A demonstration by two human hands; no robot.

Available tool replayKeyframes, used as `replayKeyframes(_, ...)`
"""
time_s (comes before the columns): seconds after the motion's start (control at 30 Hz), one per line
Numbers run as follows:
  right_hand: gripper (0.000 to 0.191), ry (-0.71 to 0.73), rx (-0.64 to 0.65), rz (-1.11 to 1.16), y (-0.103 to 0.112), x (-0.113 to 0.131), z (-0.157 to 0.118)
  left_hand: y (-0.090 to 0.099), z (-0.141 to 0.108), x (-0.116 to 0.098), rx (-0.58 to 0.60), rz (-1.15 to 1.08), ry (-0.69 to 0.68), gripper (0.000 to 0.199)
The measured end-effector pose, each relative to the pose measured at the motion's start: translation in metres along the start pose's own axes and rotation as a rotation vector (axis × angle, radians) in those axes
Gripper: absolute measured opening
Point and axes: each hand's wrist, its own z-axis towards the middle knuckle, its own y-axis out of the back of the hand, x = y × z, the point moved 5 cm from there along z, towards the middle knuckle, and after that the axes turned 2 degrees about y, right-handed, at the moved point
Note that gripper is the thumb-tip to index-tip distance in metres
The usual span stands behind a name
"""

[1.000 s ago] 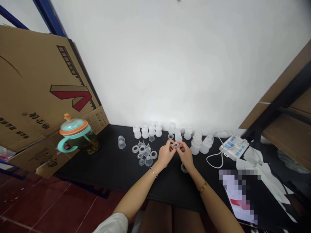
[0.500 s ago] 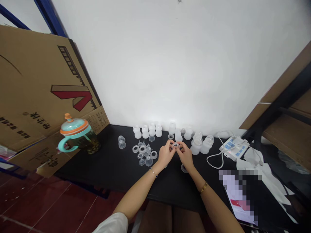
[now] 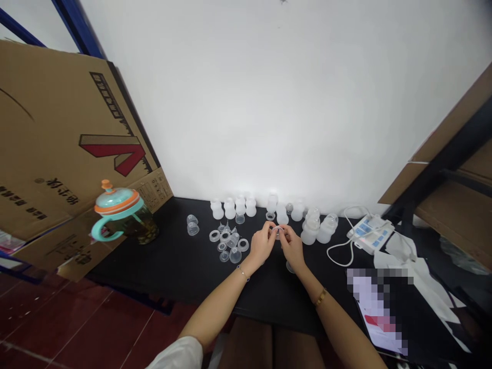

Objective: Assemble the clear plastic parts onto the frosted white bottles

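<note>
Over the middle of the black table, my left hand and my right hand meet, fingertips closed on a bottle collar ring from both sides. It is pale and translucent; the fingers cover much of it, and whether a nipple sits inside I cannot tell. Left of my left hand lies a loose group of collar rings, clear nipples and a dome cap. A clear round piece is partly hidden behind my right wrist. Just beyond my fingers stands a frosted baby bottle.
More baby bottles line the wall, and capped ones stand to the right. Two clear caps lie left. A teal-lidded jug stands by a cardboard box. At right are a power strip, its white cable and a pixelated screen.
The ring has tilted slightly between my fingertips, and my thumbs have shifted on it. Both arms stay nearly in place. The things on the table have not moved.
</note>
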Motion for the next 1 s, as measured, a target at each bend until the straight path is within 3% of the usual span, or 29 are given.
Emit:
replayKeyframes(0.23,0.038,-0.044,0.003,0.128,-0.003,0.0,-0.002,0.002,0.0,-0.001,-0.004,-0.026,0.014,0.026)
replayKeyframes(0.4,0.049,-0.261,-0.088,0.416,-0.002,-0.016,0.003,0.006,-0.001,-0.004,-0.032,-0.236,0.019,0.03)
replayKeyframes(0.57,0.043,-0.472,0.16,0.639,-0.012,-0.02,0.005,0.001,-0.001,-0.007,0.029,-0.334,0.002,0.02)
replayKeyframes(0.63,0.042,-0.473,0.22,0.674,-0.013,-0.014,0.004,-0.001,0.0,-0.006,0.037,-0.368,0.02,0.017)
replayKeyframes(0.8,0.039,-0.436,0.224,0.778,-0.011,-0.002,0.003,-0.005,0.0,-0.001,0.051,-0.422,0.06,0.017)
replayKeyframes(1.0,0.036,-0.445,0.21,0.808,-0.012,-0.007,0.004,-0.008,0.001,0.006,0.027,-0.322,0.063,0.013)
